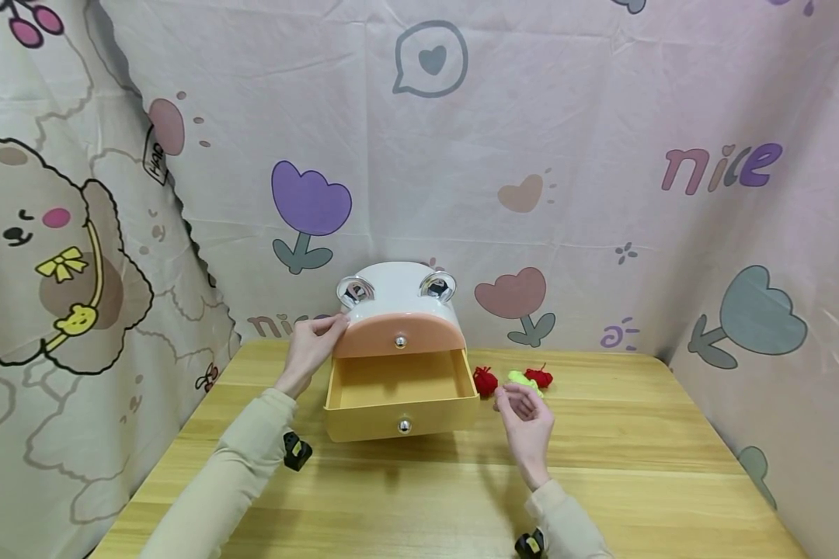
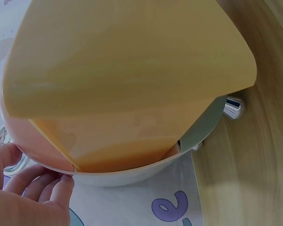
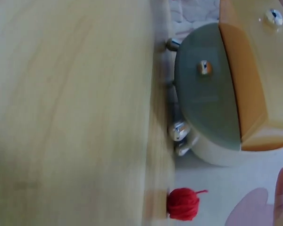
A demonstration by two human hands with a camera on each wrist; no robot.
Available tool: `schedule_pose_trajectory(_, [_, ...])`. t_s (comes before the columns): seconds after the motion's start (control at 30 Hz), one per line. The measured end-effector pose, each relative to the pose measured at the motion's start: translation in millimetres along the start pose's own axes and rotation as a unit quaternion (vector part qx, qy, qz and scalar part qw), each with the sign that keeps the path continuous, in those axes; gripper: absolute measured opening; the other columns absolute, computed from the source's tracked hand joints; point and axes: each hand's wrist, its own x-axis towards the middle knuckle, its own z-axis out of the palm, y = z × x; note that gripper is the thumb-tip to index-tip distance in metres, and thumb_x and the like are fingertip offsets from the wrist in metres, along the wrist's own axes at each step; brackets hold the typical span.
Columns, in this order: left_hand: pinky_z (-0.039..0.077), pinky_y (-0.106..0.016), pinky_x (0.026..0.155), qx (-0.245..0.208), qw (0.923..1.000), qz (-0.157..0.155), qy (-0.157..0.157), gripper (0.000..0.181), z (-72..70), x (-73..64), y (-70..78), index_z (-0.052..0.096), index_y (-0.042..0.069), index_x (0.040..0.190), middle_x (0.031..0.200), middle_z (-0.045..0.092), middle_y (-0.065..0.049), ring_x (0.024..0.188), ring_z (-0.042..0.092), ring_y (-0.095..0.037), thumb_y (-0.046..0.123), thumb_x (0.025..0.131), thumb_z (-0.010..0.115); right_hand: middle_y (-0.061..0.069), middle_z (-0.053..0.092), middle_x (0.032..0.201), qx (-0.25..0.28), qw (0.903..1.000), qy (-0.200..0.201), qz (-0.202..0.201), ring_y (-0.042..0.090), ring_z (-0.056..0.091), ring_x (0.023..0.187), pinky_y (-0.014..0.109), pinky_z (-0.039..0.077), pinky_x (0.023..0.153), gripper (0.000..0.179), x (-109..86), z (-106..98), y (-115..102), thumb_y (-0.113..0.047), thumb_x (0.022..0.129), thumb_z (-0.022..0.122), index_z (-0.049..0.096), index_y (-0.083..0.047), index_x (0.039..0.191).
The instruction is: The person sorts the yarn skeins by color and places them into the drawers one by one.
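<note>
A small white drawer cabinet [image 1: 398, 283] with round silver eyes stands at the back of the table. Its yellow drawer [image 1: 402, 419] is pulled out, with the bare inside showing, below a pink top drawer [image 1: 370, 335]. My left hand [image 1: 311, 349] holds the cabinet's upper left side, thumb by the pink front and fingers bent against the shell. To the right of the yellow drawer, my right hand [image 1: 527, 427] hovers with loosely bent fingers and nothing seen in them. Just beyond it lie a red yarn ball [image 1: 485, 382], a yellow-green yarn ball [image 1: 523, 379] and another red ball [image 1: 540, 378].
A green bottom drawer front [image 3: 205, 94] with a silver knob shows in the right wrist view, along with the cabinet's silver feet [image 3: 179, 132]. Behind the wooden table [image 1: 601, 435] hangs a printed cloth [image 1: 587, 116], which also covers both sides.
</note>
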Motion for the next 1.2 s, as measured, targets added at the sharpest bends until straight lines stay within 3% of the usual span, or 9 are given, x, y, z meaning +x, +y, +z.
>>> schedule_pose_trajectory(0.33, [0.046, -0.045, 0.112, -0.001, 1.0, -0.001, 0.001, 0.047, -0.1, 0.3, -0.4, 0.062, 0.003, 0.135, 0.141, 0.059, -0.019, 0.135, 0.055, -0.034, 0.033, 0.099, 0.062, -0.011, 0.071, 0.094, -0.027, 0.9978, -0.029, 0.053, 0.008, 0.069, 0.091, 0.015, 0.056, 0.085, 0.037, 16.6, -8.5, 17.2, 0.006, 0.084, 0.075, 0.061, 0.014, 0.117])
schedule_pose_trajectory(0.47, [0.046, -0.046, 0.112, 0.001, 1.0, -0.001, 0.001, 0.047, -0.1, 0.4, -0.5, 0.062, 0.003, 0.135, 0.142, 0.059, -0.018, 0.136, 0.054, -0.034, 0.033, 0.099, 0.062, -0.012, 0.068, 0.103, -0.047, 0.9951, -0.044, 0.075, 0.003, 0.068, 0.098, 0.021, 0.055, 0.094, 0.043, 21.2, -10.7, 21.9, 0.005, 0.084, 0.075, 0.059, 0.013, 0.123])
schedule_pose_trajectory(0.7, [0.046, -0.046, 0.112, 0.005, 1.0, -0.002, 0.002, 0.047, -0.2, 0.4, -0.3, 0.062, 0.004, 0.135, 0.142, 0.059, -0.018, 0.135, 0.055, -0.034, 0.034, 0.099, 0.062, 0.023, 0.064, 0.13, -0.077, 0.9873, -0.074, 0.117, -0.006, 0.061, 0.103, 0.038, 0.05, 0.109, 0.049, 28.6, -11.4, 27.2, 0.003, 0.085, 0.075, 0.057, 0.01, 0.131])
schedule_pose_trajectory(0.83, [0.045, -0.046, 0.112, 0.006, 1.0, -0.004, 0.001, 0.046, -0.4, 0.0, 0.5, 0.062, 0.004, 0.136, 0.142, 0.059, -0.018, 0.135, 0.054, -0.034, 0.034, 0.1, 0.062, 0.03, 0.058, 0.136, -0.086, 0.984, -0.086, 0.13, 0.015, 0.063, 0.118, 0.044, 0.045, 0.114, 0.052, 32.1, -10.5, 31.9, 0.001, 0.086, 0.075, 0.054, 0.011, 0.133])
schedule_pose_trajectory(0.97, [0.045, -0.047, 0.113, 0.005, 1.0, -0.005, -0.002, 0.047, -0.5, -0.7, 1.7, 0.061, 0.004, 0.136, 0.143, 0.058, -0.018, 0.136, 0.054, -0.035, 0.034, 0.1, 0.061, 0.034, 0.053, 0.141, -0.089, 0.9804, -0.101, 0.144, 0.043, 0.052, 0.133, 0.048, 0.04, 0.117, 0.056, 36.2, -9.5, 39.0, 0.0, 0.086, 0.074, 0.05, 0.012, 0.136])
schedule_pose_trajectory(1.2, [0.045, -0.047, 0.113, 0.004, 1.0, -0.004, -0.001, 0.046, -0.5, -0.6, 1.7, 0.061, 0.004, 0.136, 0.142, 0.058, -0.018, 0.135, 0.054, -0.035, 0.033, 0.1, 0.061, 0.035, 0.05, 0.143, -0.109, 0.9752, -0.118, 0.153, 0.047, 0.047, 0.137, 0.051, 0.036, 0.12, 0.059, 45.3, -5.7, 51.5, 0.002, 0.085, 0.074, 0.048, 0.014, 0.137])
